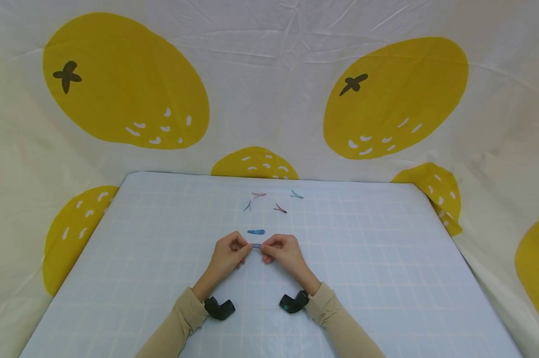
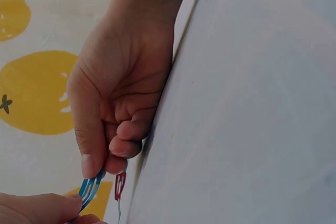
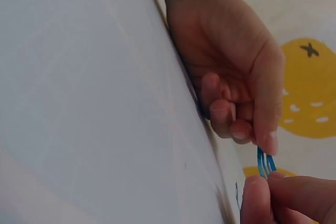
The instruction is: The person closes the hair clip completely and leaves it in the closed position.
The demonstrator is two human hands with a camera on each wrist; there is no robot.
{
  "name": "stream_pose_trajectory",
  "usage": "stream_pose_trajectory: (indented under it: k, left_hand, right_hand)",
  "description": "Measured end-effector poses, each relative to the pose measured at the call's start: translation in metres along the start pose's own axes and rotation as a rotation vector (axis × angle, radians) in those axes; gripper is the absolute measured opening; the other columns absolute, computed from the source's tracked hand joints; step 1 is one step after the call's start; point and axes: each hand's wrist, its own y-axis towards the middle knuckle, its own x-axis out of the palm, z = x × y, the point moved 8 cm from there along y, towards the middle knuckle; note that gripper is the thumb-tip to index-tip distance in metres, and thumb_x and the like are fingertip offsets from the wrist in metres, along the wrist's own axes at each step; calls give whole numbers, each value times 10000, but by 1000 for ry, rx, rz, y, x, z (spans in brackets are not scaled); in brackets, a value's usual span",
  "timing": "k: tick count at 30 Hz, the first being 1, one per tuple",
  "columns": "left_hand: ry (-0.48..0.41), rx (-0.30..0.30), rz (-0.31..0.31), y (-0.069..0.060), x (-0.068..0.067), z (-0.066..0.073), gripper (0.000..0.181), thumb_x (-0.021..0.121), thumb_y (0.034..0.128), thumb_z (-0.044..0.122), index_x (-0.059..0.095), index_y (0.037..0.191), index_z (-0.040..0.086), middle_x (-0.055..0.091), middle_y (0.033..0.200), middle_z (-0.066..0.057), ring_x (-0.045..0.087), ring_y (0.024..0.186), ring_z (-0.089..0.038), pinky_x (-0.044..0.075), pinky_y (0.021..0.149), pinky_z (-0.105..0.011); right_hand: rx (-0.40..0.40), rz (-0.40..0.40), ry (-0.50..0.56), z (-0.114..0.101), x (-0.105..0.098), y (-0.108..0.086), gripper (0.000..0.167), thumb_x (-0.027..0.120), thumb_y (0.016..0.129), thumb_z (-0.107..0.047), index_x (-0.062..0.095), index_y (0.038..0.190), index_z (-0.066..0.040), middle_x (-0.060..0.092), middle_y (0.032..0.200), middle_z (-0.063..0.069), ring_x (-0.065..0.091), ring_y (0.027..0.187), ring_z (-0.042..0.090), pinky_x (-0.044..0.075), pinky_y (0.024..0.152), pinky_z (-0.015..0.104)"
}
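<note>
A blue snap hair clip point(image 1: 256, 245) is stretched between the two hands in the head view. My left hand point(image 1: 227, 254) pinches one end of it between thumb and forefinger. The opposite end is pinched by my right hand point(image 1: 287, 253). In the left wrist view the held blue clip point(image 2: 90, 191) looks bent, with slots along its length. The right wrist view shows the same clip point(image 3: 266, 162) between the fingertips of both hands. Just beyond the hands, a second blue hair clip point(image 1: 256, 231) lies on the table.
Farther back on the table point(image 1: 162, 258) lie several slim clips with spread arms: a pinkish-red one point(image 1: 259, 195), a teal one point(image 1: 297, 194), a dark one point(image 1: 248, 205) and a dark red one point(image 1: 280, 209). A fruit-patterned cloth point(image 1: 269, 99) hangs behind the table.
</note>
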Motion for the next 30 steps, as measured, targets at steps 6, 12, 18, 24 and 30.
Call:
stream_pose_trajectory:
  k: [6, 12, 18, 24, 30]
  left_hand:
    - [-13, -17, 27, -1, -2, 1, 130, 727, 905, 84, 615, 838, 92, 568, 593, -56, 489, 469, -170, 413, 421, -245]
    - [-51, -30, 40, 0, -2, 1, 68, 701, 920, 64, 644, 883, 63, 611, 669, -73, 524, 508, -175, 433, 442, -239]
    - [-71, -8, 51, 1, -3, 1, 59, 689, 930, 69, 657, 902, 29, 619, 730, -67, 549, 535, -175, 457, 452, -254]
    - [82, 115, 131, 1, -10, 8, 45, 743, 893, 93, 705, 878, 75, 638, 755, 10, 553, 628, -137, 467, 562, -239]
    - [153, 211, 190, -1, -15, 14, 63, 785, 847, 68, 733, 855, 102, 627, 734, 33, 514, 630, -127, 429, 559, -233]
  right_hand:
    - [-16, 7, 27, 2, -1, 1, 91, 657, 908, 42, 690, 914, 126, 678, 798, 316, 669, 609, 254, 580, 611, 327]
    - [-9, 30, 43, 2, -2, 1, 95, 675, 902, 30, 696, 926, 120, 677, 812, 324, 676, 626, 263, 579, 617, 322]
    - [-14, 51, 48, 3, -5, 1, 120, 667, 913, 27, 687, 965, 134, 678, 793, 304, 680, 634, 254, 575, 625, 303]
    - [-21, 60, 45, 2, -6, 1, 140, 656, 924, 25, 682, 988, 146, 677, 785, 297, 673, 628, 232, 569, 623, 278]
    - [9, 93, 12, 2, -7, 1, 137, 674, 917, 3, 693, 973, 127, 678, 765, 281, 650, 585, 197, 556, 587, 264]
